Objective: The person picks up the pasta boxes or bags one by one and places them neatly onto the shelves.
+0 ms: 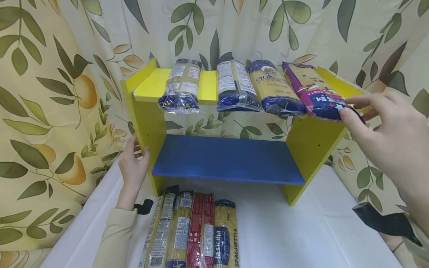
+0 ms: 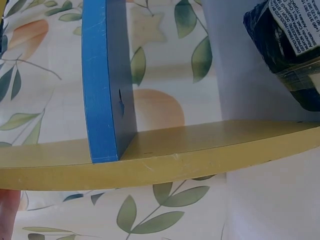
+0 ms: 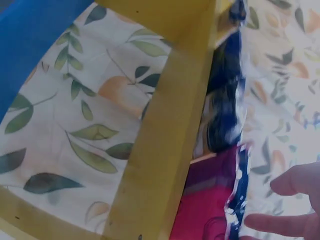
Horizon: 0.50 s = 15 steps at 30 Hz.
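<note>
A purple and navy pasta bag (image 1: pixel 318 91) lies at the right end of the yellow top shelf (image 1: pixel 208 83). At its front right corner is my right hand (image 1: pixel 392 119), thumb and fingers extended. In the right wrist view, a fingertip of the right hand (image 3: pixel 292 210) meets the edge of the pasta bag (image 3: pixel 210 205), while the thumb stands apart from it. My left hand (image 1: pixel 132 167) rests against the outside of the yellow left side panel (image 1: pixel 144 130), fingers loosely bent. Only a sliver of the left hand (image 2: pixel 7 212) shows in the left wrist view.
Three more pasta packs share the top shelf: one pack (image 1: pixel 182 85) at left, another pack (image 1: pixel 236 85) mid-shelf, and a yellow pack (image 1: pixel 276 87) beside the purple one. Below is a blue shelf (image 1: pixel 228 158). Several spaghetti packs (image 1: pixel 201 230) lie on the white tablecloth (image 1: pixel 285 234).
</note>
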Motion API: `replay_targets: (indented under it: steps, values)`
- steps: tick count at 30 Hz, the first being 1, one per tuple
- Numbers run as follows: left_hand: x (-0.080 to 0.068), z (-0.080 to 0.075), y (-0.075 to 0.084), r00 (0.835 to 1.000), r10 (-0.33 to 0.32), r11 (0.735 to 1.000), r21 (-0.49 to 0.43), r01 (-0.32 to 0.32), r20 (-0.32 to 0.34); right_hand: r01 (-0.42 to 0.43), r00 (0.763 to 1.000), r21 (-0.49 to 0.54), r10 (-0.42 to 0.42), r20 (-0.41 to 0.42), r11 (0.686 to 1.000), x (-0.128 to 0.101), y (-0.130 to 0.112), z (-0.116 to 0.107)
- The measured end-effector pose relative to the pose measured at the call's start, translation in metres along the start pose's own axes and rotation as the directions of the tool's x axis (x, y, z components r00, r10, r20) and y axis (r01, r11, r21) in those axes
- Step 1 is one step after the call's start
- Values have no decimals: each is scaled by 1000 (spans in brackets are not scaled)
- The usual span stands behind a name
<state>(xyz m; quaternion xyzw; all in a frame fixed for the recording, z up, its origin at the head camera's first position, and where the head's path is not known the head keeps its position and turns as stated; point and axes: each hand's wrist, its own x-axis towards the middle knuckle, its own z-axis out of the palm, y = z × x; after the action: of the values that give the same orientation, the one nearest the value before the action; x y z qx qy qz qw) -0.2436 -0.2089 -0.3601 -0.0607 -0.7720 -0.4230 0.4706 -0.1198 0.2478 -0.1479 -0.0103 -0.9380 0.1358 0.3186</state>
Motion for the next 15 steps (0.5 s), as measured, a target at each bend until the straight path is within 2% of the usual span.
replay_targets:
  steps: [3,7,11,15]
  values:
    - [0,0,-1,1000,5,1000,-1,-5,-1,23,993,-39,-27,-116,999,-29,-2,8]
    - [0,0,-2,1000,5,1000,-1,-5,0,137,956,-60,-147,-252,989,-62,-6,24]
    - [0,0,-2,1000,1,1000,-4,-1,5,216,931,-27,-214,-297,976,-91,-14,41]
    - [0,0,-2,1000,-1,1000,-4,2,7,230,938,77,-200,-284,970,-117,-19,66]
